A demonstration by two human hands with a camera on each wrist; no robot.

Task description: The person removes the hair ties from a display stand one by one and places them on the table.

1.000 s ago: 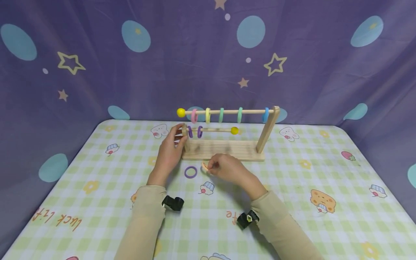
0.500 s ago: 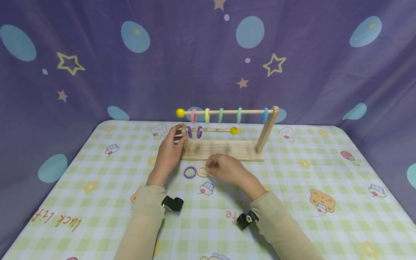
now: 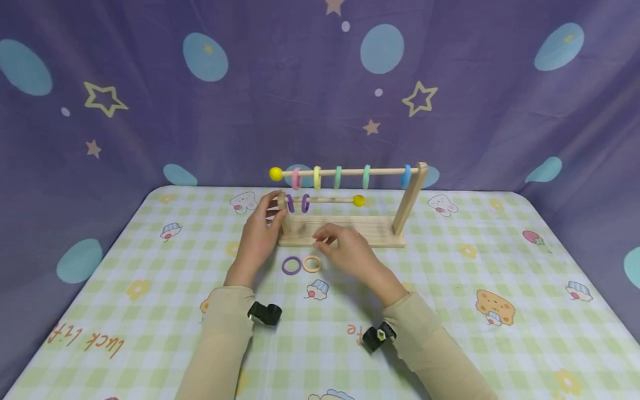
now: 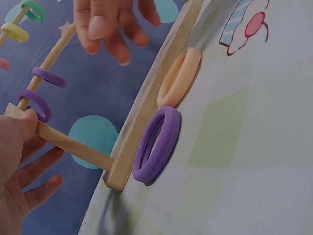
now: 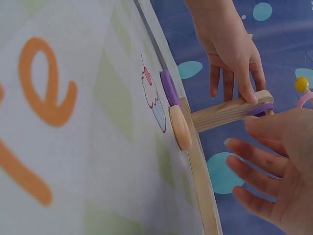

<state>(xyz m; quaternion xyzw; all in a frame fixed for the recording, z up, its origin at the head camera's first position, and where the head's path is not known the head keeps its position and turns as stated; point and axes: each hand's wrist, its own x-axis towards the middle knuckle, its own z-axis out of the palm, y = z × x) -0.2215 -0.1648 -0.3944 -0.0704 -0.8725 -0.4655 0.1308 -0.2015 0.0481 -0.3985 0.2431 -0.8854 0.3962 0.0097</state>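
Observation:
A wooden rack [image 3: 350, 223] stands on the table with a long upper rod and a shorter lower one. My left hand [image 3: 258, 236] grips its short left post [image 4: 78, 149], thumb on the near side and fingers behind. Two purple hair ties [image 4: 49, 77] hang on the lower rod beside that thumb. On the tablecloth before the base lie a purple hair tie [image 4: 168, 134] and a pale orange hair tie [image 4: 189, 78], side by side. Just above the orange one, over the base's front edge, my right hand [image 3: 350, 253] hovers with loosely bent fingers and holds nothing.
Pink, yellow, green and blue hair ties hang along the upper rod [image 3: 385, 171]. Yellow balls [image 3: 276, 174] cap the rods' free ends. A tall right post [image 3: 410, 200] carries the upper rod. Behind the checked tablecloth [image 3: 450, 355] hangs a purple curtain [image 3: 300, 111].
My right hand laid the pale orange hair tie flat next to the purple one, let go and rose slightly toward the rack. My left hand stayed on the post.

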